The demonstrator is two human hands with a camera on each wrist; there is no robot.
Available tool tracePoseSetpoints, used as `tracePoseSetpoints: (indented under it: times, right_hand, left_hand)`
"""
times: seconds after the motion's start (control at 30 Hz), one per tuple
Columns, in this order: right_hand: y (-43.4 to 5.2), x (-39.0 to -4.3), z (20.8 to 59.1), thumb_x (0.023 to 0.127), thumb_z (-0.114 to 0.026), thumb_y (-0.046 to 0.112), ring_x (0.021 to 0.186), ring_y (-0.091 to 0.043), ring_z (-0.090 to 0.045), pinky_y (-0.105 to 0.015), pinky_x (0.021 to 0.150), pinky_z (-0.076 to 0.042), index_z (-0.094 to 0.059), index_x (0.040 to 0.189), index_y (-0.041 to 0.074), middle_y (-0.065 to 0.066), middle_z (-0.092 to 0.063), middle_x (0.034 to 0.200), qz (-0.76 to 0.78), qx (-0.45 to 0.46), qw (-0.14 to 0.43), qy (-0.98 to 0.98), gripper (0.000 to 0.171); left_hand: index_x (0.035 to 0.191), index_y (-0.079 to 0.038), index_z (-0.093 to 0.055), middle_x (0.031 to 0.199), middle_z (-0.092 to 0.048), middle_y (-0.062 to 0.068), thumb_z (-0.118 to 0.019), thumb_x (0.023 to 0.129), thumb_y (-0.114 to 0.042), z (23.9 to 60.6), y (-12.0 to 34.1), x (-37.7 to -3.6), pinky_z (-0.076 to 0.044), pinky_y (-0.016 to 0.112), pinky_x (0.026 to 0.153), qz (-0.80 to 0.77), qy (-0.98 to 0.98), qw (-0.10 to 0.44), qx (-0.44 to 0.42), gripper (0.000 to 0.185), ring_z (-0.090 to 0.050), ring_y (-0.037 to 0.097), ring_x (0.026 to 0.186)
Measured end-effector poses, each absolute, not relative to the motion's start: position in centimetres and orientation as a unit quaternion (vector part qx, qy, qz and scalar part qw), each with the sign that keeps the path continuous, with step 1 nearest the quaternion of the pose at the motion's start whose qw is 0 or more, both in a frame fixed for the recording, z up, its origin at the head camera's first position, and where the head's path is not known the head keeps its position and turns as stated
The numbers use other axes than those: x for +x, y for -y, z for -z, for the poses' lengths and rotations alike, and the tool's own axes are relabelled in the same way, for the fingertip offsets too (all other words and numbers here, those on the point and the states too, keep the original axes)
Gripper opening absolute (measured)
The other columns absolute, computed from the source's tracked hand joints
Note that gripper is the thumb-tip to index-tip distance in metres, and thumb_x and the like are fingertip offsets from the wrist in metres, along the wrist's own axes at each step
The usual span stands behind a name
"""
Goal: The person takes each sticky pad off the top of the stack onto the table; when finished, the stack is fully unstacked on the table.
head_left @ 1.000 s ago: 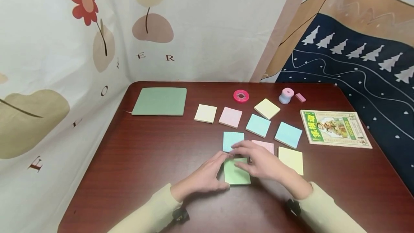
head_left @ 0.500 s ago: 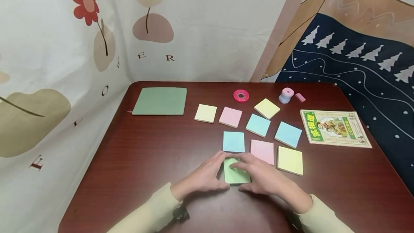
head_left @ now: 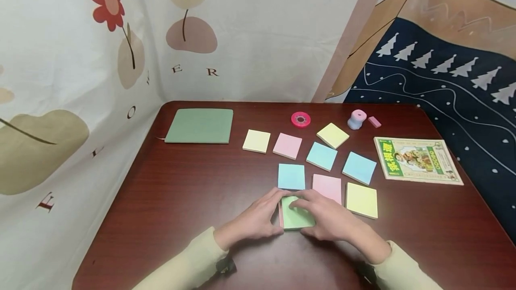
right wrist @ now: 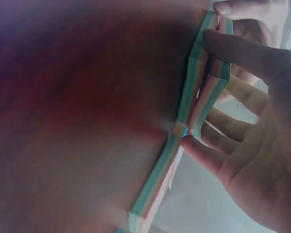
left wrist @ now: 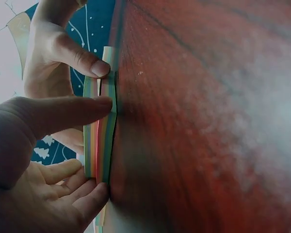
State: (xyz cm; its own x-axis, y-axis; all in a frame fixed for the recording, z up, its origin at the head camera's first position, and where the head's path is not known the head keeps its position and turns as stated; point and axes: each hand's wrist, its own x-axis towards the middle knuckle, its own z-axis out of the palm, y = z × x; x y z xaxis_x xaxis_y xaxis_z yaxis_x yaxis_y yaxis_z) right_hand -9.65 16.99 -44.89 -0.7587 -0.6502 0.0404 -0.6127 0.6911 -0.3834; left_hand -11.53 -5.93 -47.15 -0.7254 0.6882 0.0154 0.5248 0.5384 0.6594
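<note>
Patterned cloth hangs behind a dark red-brown worktop, flowers on the pale side and white trees on the navy side. Both hands meet at the near middle of the worktop over one green sticky-note pad. The left hand holds the pad's left edge, thumb along its far edge and fingers curled under the near one; in the left wrist view its fingertips pinch the striped stack against the wood. The right hand grips the pad from the right, fingers laid over the top and thumb at the near edge, and the right wrist view shows the upper layers lifted apart from the lower ones. Beyond the hands lie eight more pads: three blue, two pink and three yellow. Closest are a blue pad just beyond the left fingertips, a pink pad touching the right hand's far side, and a yellow pad just to its right. Further off sit one green mat, one pink tape roll, one small pink and blue sharpener, one pink eraser, and one green-printed booklet.
</note>
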Motion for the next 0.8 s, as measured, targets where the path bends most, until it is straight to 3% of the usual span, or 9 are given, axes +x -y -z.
tracePoseSetpoints:
  times: [0.27,0.43,0.63,0.8]
  right_hand:
    - [-19.4,-10.6,42.1,0.071,-0.086,0.024,0.111,-0.017,-0.053,-0.037,0.09,-0.05,-0.067,0.118,0.019,-0.001,-0.055,0.127,0.219,-0.32,0.086,-0.918,0.051]
    - [-19.8,-12.3,39.8,0.07,-0.087,0.024,0.111,-0.017,-0.052,-0.037,0.087,-0.051,-0.067,0.118,0.023,0.003,-0.056,0.128,0.263,-0.308,0.072,-0.912,0.051]
    - [-16.9,-16.0,39.5,0.071,-0.087,0.027,0.112,-0.019,-0.054,-0.04,0.089,-0.049,-0.067,0.119,0.018,0.0,-0.058,0.126,0.291,-0.321,0.028,-0.901,0.052]
    - [-12.7,-19.6,41.2,0.074,-0.084,0.027,0.116,-0.02,-0.053,-0.039,0.099,-0.044,-0.067,0.119,0.014,-0.003,-0.06,0.124,0.27,-0.349,0.039,-0.897,0.05]
  left_hand:
    - [0.144,-0.01,-0.04,0.133,-0.048,-0.001,-0.087,0.069,-0.013,46.9,5.7,-11.4,-0.042,0.034,0.103,-0.318,-0.875,0.133,0.34,0.089,-0.05,0.013,0.118]
    - [0.141,-0.01,-0.043,0.132,-0.049,0.0,-0.088,0.068,-0.013,46.8,5.8,-11.4,-0.043,0.034,0.102,-0.317,-0.875,0.126,0.343,0.086,-0.051,0.013,0.116]
    - [0.141,-0.01,-0.043,0.14,-0.045,0.005,-0.087,0.069,-0.014,46.7,5.9,-11.4,-0.04,0.04,0.105,-0.301,-0.882,0.126,0.34,0.084,-0.048,0.021,0.126]
    - [0.14,-0.008,-0.043,0.137,-0.045,0.005,-0.086,0.069,-0.013,46.9,5.8,-11.4,-0.041,0.039,0.104,-0.299,-0.878,0.117,0.354,0.084,-0.049,0.022,0.124]
